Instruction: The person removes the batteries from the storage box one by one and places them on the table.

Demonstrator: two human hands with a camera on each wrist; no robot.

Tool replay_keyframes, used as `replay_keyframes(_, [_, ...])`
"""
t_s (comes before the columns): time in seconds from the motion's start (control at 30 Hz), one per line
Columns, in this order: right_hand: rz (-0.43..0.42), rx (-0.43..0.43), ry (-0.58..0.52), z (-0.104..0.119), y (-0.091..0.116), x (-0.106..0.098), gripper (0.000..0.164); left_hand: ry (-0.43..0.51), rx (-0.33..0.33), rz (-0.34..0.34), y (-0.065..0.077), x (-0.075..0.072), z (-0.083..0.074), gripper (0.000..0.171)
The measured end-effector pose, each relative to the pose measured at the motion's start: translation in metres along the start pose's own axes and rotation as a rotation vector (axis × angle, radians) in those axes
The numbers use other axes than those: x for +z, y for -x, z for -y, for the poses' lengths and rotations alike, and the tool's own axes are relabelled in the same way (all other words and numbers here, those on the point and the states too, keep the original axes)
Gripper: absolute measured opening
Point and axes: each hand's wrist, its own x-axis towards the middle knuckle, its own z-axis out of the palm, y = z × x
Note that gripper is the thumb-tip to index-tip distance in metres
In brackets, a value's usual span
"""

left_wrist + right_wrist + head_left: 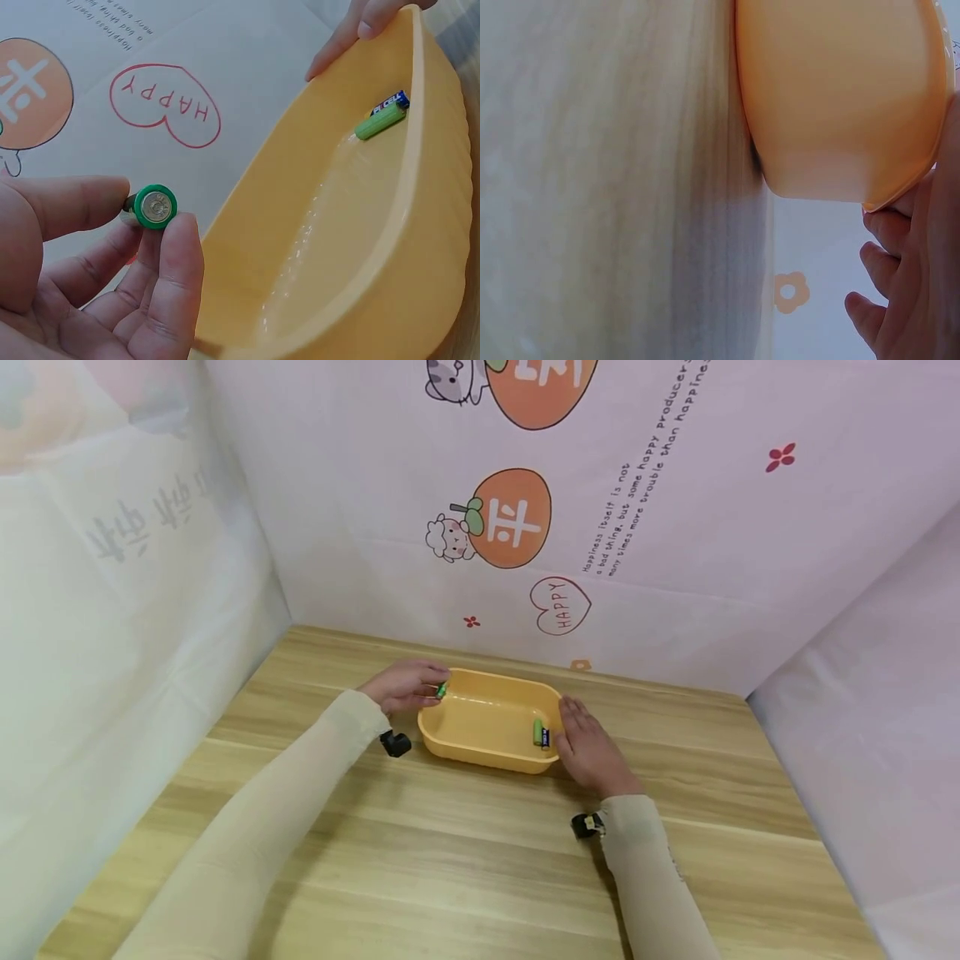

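Sheeting, pale and printed, walls the left side of the wooden tabletop (465, 852) and runs on behind it, where orange cartoon fruits (510, 518) and a red HAPPY heart (560, 605) show near the far edge; a sleeved left forearm crosses from the near left corner toward the middle of the far half, a small black camera (395, 743) strapped at its wrist; the left hand (405, 685) sits just outside the left end of the yellow tub (480, 756), and its grip is clamped on a green battery (155, 208), thumb on one side and fingers on the other, with the metal end cap facing the wrist camera; that battery is held in the air at the tub's left rim, close to it, though whether it touches the rim cannot be told; the tub stands on the tabletop around the middle, nearer the far edge than the near one, long side across; inside it, at the right end, a second green battery (539, 732) with a blue band lies flat on the bottom; the right hand (588, 752) lies against the outside of the tub's right end, its grip apart, fingers stretched out along the wall and rim and closed on nothing; its sleeved forearm leads back to the near right, a black camera (587, 825) at the wrist.
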Motion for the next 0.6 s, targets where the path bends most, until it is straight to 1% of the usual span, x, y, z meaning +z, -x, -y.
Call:
replay_keyframes(0.17, [-0.007, 0.010, -0.005, 0.001, 0.001, 0.000, 0.059, -0.033, 0.010, -0.023, 0.005, -0.012, 0.003, 0.046])
replay_keyframes(0.4, [-0.013, 0.016, 0.000, 0.004, -0.002, -0.002, 0.059, -0.005, 0.025, -0.038, 0.010, -0.030, 0.008, 0.043])
replay_keyframes(0.5, [-0.018, 0.008, 0.003, 0.005, -0.003, -0.001, 0.058, -0.009, 0.030, -0.036, 0.012, -0.035, 0.010, 0.043])
replay_keyframes(0.6, [-0.024, 0.006, 0.015, 0.003, -0.001, 0.001, 0.058, -0.026, 0.029, -0.019, 0.013, -0.037, 0.012, 0.046])
